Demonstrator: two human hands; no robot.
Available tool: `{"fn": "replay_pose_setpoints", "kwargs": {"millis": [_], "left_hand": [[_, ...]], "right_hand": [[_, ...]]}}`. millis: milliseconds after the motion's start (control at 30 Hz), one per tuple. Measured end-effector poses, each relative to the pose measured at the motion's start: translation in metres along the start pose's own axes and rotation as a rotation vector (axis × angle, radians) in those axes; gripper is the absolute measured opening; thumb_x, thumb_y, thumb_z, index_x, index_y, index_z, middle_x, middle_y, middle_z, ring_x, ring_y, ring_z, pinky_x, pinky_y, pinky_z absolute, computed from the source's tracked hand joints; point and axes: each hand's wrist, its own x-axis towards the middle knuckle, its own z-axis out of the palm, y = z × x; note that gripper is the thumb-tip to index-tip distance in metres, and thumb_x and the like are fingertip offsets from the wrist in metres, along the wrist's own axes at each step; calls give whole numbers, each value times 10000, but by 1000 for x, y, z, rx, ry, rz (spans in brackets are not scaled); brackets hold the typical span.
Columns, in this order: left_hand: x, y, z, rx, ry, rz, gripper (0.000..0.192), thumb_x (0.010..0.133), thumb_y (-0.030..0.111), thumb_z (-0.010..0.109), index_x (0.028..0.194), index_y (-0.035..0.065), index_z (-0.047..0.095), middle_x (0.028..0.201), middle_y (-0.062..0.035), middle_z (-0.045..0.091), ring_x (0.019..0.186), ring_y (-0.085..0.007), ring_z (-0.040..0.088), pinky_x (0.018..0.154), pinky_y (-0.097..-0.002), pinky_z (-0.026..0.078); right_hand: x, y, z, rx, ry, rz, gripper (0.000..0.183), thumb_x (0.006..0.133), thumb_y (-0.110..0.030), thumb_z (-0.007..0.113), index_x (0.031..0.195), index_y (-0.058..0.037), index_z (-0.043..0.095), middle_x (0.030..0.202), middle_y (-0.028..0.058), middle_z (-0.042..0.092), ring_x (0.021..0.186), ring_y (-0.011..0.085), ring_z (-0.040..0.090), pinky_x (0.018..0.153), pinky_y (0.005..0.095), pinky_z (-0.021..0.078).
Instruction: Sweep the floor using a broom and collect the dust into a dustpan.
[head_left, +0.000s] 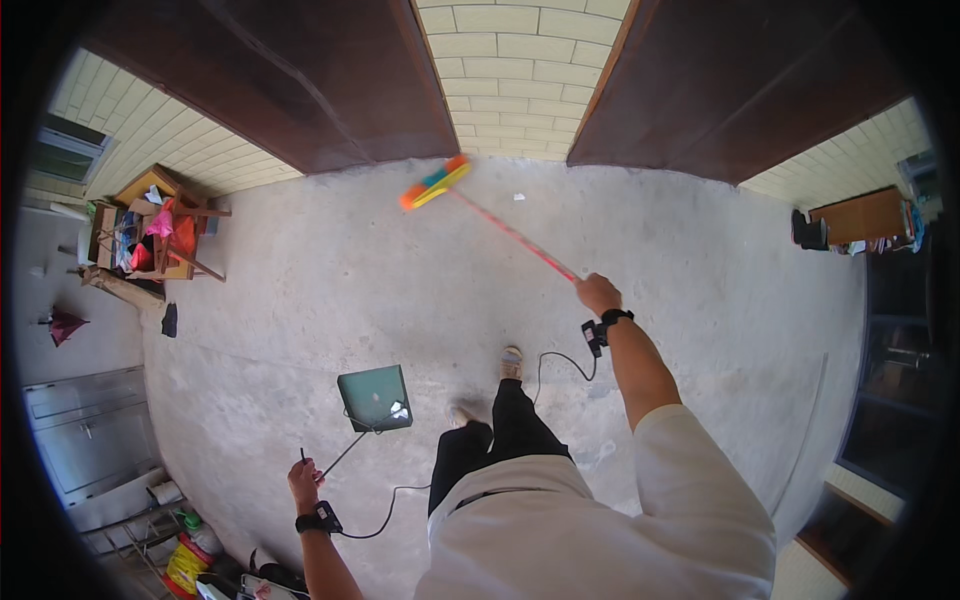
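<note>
My right hand (600, 293) grips the upper end of a red and pale broom handle (517, 236). The handle runs up and left to an orange, yellow and teal broom head (435, 184), slightly blurred, near the foot of the wall. In my left hand (304, 478) is the thin dark metal handle of a green dustpan (375, 394). White scraps (399, 410) lie inside the pan near its handle. Right of the broom head, a small white scrap (519, 196) rests on the concrete floor (465, 300).
A wooden chair heaped with bags (169, 225) stands at left, near a dark shoe (169, 320). Dark boots (810, 229) sit beside a wooden cabinet (862, 216) at right. Brown doors (300, 82) flank the tiled wall (521, 82). Bottom left holds a ladder-like frame (135, 544) and a yellow bag (187, 566).
</note>
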Motion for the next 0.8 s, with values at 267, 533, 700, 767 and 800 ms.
{"fn": "replay_pose_setpoints", "kwargs": {"millis": [267, 533, 700, 767, 800], "left_hand": [[8, 74, 23, 109, 25, 2, 223, 852, 177, 588, 984, 3, 632, 747, -38, 559, 638, -135, 572, 535, -269, 495], [95, 149, 64, 168, -77, -52, 273, 832, 229, 601, 1004, 20, 638, 773, -38, 556, 665, -148, 572, 552, -304, 501], [125, 187, 107, 139, -161, -139, 203, 826, 232, 630, 918, 52, 608, 722, -16, 523, 629, -134, 547, 543, -302, 487], [136, 204, 122, 152, -234, -144, 183, 831, 223, 623, 901, 55, 601, 711, -12, 520, 619, -131, 543, 542, -299, 486], [145, 208, 125, 150, -286, -156, 165, 836, 214, 616, 884, 57, 595, 701, -8, 516, 610, -127, 538, 541, -295, 485]], "right_hand": [[-62, 133, -6, -138, -71, -105, 595, 973, -483, 385, 893, 31, 674, 876, 280, 664, 868, 448, 644, 770, 525, 527], [-69, 44, -31, -70, -70, 51, 625, 948, -533, 402, 875, 17, 690, 889, 274, 668, 899, 442, 647, 805, 513, 520], [-38, 37, -32, -2, 7, 154, 629, 946, -535, 397, 870, 21, 681, 892, 277, 664, 908, 450, 640, 813, 517, 516], [-48, 79, 14, -31, 17, 162, 633, 953, -527, 384, 845, 25, 674, 855, 291, 656, 886, 455, 640, 779, 523, 523], [-59, 101, 34, -95, 17, 88, 632, 958, -520, 375, 824, 23, 671, 835, 295, 653, 870, 461, 640, 760, 527, 526]]}}
